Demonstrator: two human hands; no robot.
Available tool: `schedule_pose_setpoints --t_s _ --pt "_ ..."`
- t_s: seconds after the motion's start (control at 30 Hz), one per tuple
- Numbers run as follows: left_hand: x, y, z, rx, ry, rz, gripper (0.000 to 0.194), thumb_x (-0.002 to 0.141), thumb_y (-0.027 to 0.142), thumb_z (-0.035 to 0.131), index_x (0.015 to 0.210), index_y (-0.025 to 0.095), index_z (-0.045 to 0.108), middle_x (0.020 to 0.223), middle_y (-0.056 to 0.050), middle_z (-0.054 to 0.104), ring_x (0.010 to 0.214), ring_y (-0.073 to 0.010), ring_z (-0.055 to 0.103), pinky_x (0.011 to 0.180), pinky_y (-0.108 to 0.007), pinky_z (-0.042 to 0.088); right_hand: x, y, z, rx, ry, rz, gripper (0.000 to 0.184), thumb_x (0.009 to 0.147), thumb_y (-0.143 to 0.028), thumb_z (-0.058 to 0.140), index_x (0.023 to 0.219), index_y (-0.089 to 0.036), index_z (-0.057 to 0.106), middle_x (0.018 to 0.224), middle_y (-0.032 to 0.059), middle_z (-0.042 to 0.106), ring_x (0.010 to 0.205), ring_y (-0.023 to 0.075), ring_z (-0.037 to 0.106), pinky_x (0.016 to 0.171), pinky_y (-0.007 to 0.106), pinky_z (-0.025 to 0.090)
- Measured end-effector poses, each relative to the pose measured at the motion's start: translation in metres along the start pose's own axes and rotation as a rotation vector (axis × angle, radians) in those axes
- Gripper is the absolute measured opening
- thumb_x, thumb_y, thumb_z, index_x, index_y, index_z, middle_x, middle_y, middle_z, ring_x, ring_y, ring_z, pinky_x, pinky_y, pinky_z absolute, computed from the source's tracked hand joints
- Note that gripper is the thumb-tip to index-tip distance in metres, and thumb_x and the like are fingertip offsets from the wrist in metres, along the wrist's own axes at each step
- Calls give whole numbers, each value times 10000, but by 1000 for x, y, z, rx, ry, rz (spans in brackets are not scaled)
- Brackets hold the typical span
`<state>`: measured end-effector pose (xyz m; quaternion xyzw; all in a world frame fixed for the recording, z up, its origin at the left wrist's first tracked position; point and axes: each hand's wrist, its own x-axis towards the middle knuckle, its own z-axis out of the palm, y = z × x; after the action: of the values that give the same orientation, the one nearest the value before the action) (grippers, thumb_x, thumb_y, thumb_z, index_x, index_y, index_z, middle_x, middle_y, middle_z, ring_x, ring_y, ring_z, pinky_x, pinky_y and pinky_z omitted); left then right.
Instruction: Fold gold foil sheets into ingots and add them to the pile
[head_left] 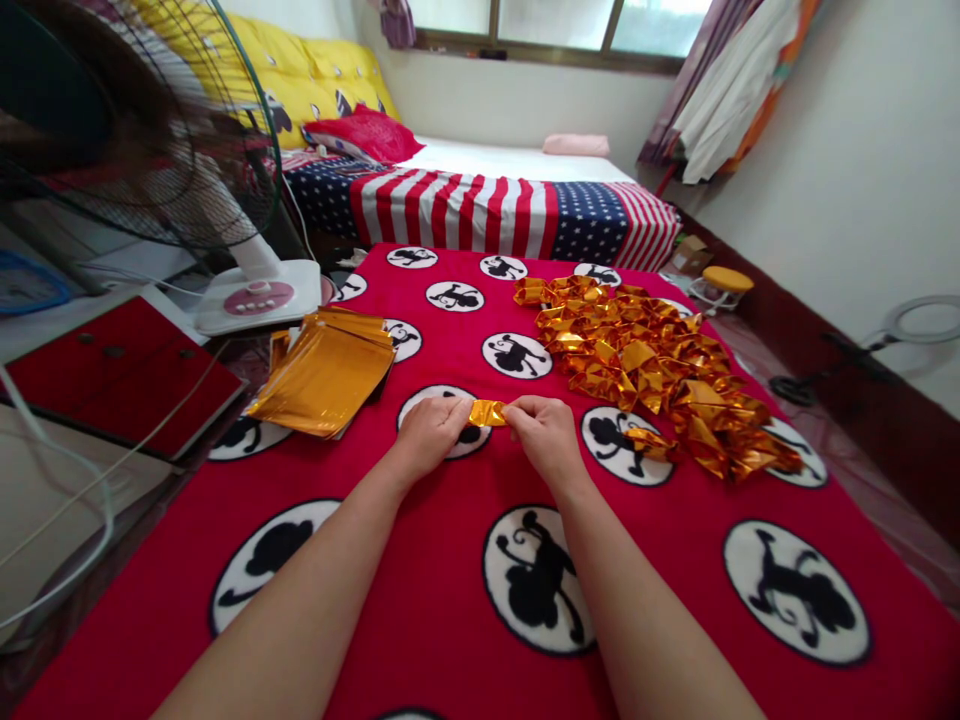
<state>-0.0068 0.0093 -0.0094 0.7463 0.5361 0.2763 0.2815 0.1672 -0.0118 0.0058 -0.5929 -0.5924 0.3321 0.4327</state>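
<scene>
A small strip of folded gold foil paper (487, 413) stretches between my two hands, just above the red blanket (442, 510). My left hand (433, 432) pinches its left end. At the opposite end, the fingers of my right hand (544, 432) are closed on the same piece. To the left lies a stack of flat gold foil sheets (324, 375). A large heap of folded gold foil pieces (645, 350) spreads over the blanket on the right, and one folded piece (649, 443) sits at its near edge, closest to my right hand.
A standing fan (259, 290) occupies the left side, beside a dark red panel (112, 365) and loose cables. Beyond the blanket is a bed with a flag-patterned cover (480, 210). On the right stand a yellow stool (727, 280) and a ring-shaped stand (922, 320).
</scene>
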Motion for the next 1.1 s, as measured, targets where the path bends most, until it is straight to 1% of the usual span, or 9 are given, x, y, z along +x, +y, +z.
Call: schedule_pose_setpoints --t_s 0.1,0.27,0.47,0.7,0.9,1.1 --pt "-1 1 0 -7 -4 4 439 920 454 317 581 200 432 570 -7 455 548 -146 434 540 -282 231 -1 2 2 58 4 25 267 704 -283 520 461 -177 552 412 -31 465 413 88 380 451 235 248" --pt "-1 3 0 52 -4 2 431 919 438 311 580 198 426 570 -5 460 555 -146 443 552 -289 221 -1 3 2 95 13 45 281 706 -276 535 441 -184 527 384 -46 420 401 86 355 445 236 237" --pt "1 3 -1 69 10 -11 415 914 413 308 593 193 453 599 -19 503 589 -152 469 571 -291 235 1 6 -1 156 -40 19 290 733 -296 562 469 -180 549 418 -44 456 418 82 356 453 234 239" --pt "-2 4 -2 38 -27 21 418 926 416 310 618 191 483 607 -14 514 589 -148 477 565 -279 260 0 9 4 204 -6 62 284 739 -299 575 483 -178 567 426 -41 473 417 82 357 450 234 242" --pt "0 0 2 -13 17 25 442 929 439 318 586 193 448 590 -9 480 569 -143 445 548 -277 259 -3 8 6 271 33 51 275 750 -333 585 520 -181 593 432 -42 470 422 89 369 447 234 255" --pt "-1 -2 4 -95 65 26 454 936 446 335 584 189 462 582 -6 483 580 -143 450 540 -266 273 -5 7 7 243 41 31 269 754 -338 581 536 -182 603 445 -41 474 428 93 375 448 237 259"
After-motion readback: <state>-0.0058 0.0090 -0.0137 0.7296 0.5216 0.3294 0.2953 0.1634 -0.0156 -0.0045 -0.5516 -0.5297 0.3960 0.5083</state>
